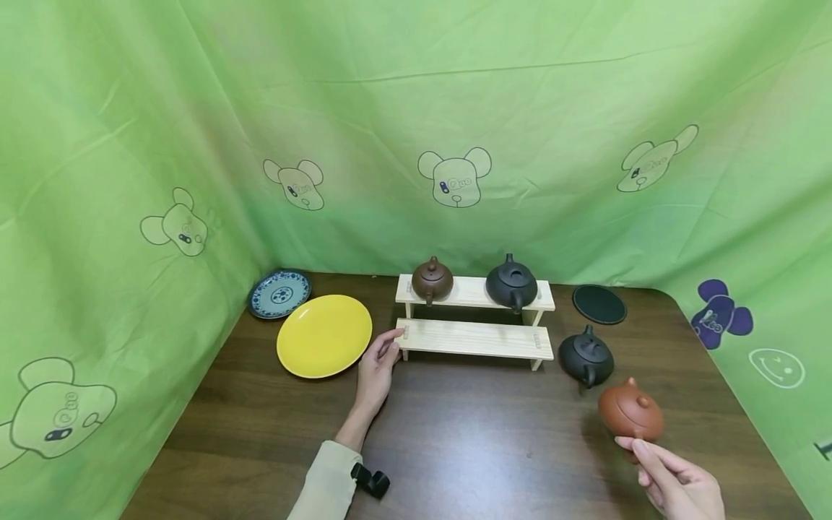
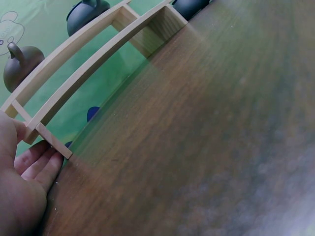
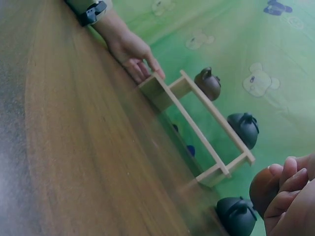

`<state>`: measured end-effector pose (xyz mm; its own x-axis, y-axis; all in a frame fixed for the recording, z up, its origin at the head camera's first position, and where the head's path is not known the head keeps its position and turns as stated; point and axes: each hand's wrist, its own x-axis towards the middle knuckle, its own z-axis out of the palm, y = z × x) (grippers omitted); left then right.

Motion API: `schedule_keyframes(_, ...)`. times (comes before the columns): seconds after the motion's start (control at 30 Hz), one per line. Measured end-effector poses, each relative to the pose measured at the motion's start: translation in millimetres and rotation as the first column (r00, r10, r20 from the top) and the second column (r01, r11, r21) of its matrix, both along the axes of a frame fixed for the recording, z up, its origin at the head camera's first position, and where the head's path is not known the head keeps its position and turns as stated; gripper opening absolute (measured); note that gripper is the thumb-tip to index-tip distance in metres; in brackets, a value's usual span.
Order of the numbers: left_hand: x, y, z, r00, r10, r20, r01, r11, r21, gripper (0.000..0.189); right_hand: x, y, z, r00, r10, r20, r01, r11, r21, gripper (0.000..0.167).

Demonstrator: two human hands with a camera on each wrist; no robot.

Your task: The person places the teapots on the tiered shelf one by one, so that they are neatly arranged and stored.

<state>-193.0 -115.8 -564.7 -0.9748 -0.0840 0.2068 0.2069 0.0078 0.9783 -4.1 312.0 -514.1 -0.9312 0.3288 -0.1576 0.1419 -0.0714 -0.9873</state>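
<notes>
With thumb and fingers, my left hand point(image 1: 375, 372) grips the left end of the lower step of a two-step wooden stand point(image 1: 473, 339). The left wrist view has that thumb point(image 2: 17, 129) at the step's end and the fingers beside its leg. My right hand point(image 1: 682, 482) pinches an orange-brown clay teapot point(image 1: 629, 410) by its near side, holding it above the table at the front right. A dark brown teapot point(image 1: 434, 282) and a black teapot point(image 1: 503, 285) stand on the upper step. Another black teapot point(image 1: 586, 359) sits right of the stand, just beyond the orange-brown one.
A yellow plate point(image 1: 325, 336) lies left of the stand, and a blue patterned plate point(image 1: 280, 294) is behind it. Back right is a dark round mat point(image 1: 599, 304). Green cloth point(image 1: 364, 130) hangs around the wooden table point(image 1: 448, 448).
</notes>
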Motion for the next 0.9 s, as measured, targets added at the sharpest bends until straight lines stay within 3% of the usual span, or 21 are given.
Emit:
schedule_keyframes(0.07,-2.8,-0.8,-4.8,0.999,0.005,0.038,-0.006,1.000,0.014,0.029,-0.6,-2.2,2.2,1.000,0.005,-0.014,-0.004,1.000,0.016,0.020)
schedule_keyframes(0.2,-2.6,0.0,-3.4,0.998,0.005,0.061,-0.006,1.000,0.028,0.029,-2.7,-8.0,7.8,0.998,0.032,-0.049,-0.030,0.999,0.038,0.021)
schedule_keyframes(0.27,2.0,2.5,6.7,0.998,0.009,0.069,-0.010,1.000,0.020,0.030,-4.6,-11.1,10.2,0.997,0.050,-0.066,-0.047,0.998,0.040,0.022)
schedule_keyframes(0.33,3.1,2.4,8.0,0.998,0.002,0.058,-0.003,1.000,0.016,0.030,-6.7,-14.7,12.0,0.994,0.068,-0.085,-0.064,0.997,0.042,0.024)
schedule_keyframes(0.63,-0.3,-0.5,-6.0,0.995,-0.004,-0.100,0.006,1.000,0.021,0.028,-17.8,-28.6,17.1,0.986,0.120,-0.115,-0.120,0.993,0.004,0.026)
schedule_keyframes(0.9,-7.5,-2.5,-17.5,1.000,0.008,-0.026,-0.006,0.999,0.049,0.028,-28.2,-42.7,23.2,0.981,0.159,-0.110,-0.159,0.987,0.010,0.022)
